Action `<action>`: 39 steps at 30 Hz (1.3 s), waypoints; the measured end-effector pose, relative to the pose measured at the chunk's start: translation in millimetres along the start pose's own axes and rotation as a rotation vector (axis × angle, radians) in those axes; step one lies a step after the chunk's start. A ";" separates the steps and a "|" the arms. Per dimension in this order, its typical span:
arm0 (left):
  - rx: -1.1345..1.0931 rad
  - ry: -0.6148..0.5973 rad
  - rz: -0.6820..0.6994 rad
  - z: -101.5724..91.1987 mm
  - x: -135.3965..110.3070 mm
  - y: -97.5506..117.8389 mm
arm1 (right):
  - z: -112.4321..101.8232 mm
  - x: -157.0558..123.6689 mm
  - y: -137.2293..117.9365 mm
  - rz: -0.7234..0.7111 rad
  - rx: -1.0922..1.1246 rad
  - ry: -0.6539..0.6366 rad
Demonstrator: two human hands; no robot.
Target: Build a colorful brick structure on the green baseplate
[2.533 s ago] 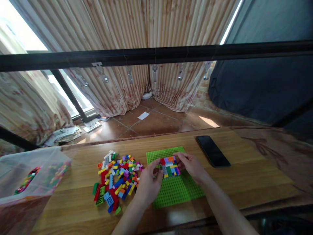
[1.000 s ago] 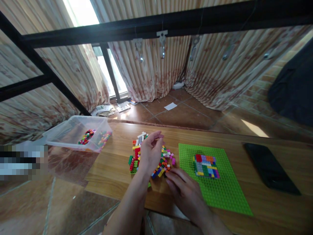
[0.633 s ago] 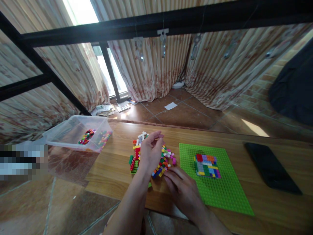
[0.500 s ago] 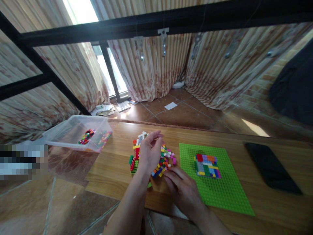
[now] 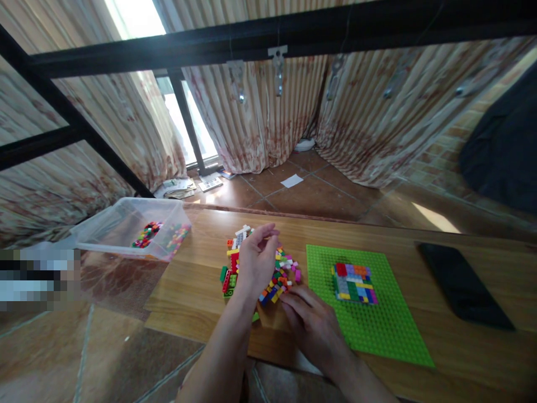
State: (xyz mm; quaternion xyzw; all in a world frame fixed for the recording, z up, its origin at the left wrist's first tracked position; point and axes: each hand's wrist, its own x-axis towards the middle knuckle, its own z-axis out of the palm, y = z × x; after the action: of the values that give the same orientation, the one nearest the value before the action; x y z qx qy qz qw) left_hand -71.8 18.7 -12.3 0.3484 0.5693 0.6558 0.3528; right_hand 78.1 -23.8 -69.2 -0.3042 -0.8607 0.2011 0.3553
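Note:
A pile of small coloured bricks (image 5: 282, 274) lies on the wooden table (image 5: 197, 280). My left hand (image 5: 255, 263) hovers over the pile, fingers curled loosely and apart, nothing visible in them. My right hand (image 5: 312, 324) rests on the table at the pile's near edge, fingers stretched toward the bricks. To the right lies a green baseplate (image 5: 377, 330) carrying a flat block of joined coloured bricks (image 5: 354, 284); neither hand touches it.
A clear plastic tub (image 5: 126, 226) with several bricks inside stands at the table's left end. A black phone (image 5: 461, 285) lies right of the baseplate. A black metal bar (image 5: 293, 33) crosses overhead. Curtains and a tiled floor lie beyond the table.
Both hands left the brick block on the baseplate and moved left to the loose pile. My view swung left. In the last second the hands barely shifted.

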 end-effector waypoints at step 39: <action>-0.330 0.462 0.038 -67.4 20.8 33.6 | -6.1 -0.8 2.6 0.069 0.067 -0.029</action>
State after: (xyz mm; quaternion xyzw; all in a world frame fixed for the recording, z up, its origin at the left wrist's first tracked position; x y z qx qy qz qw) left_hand -142.5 -0.6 14.9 0.1382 0.5136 0.8080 0.2534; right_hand 84.0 -21.6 -67.0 -0.3187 -0.8477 0.2462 0.3454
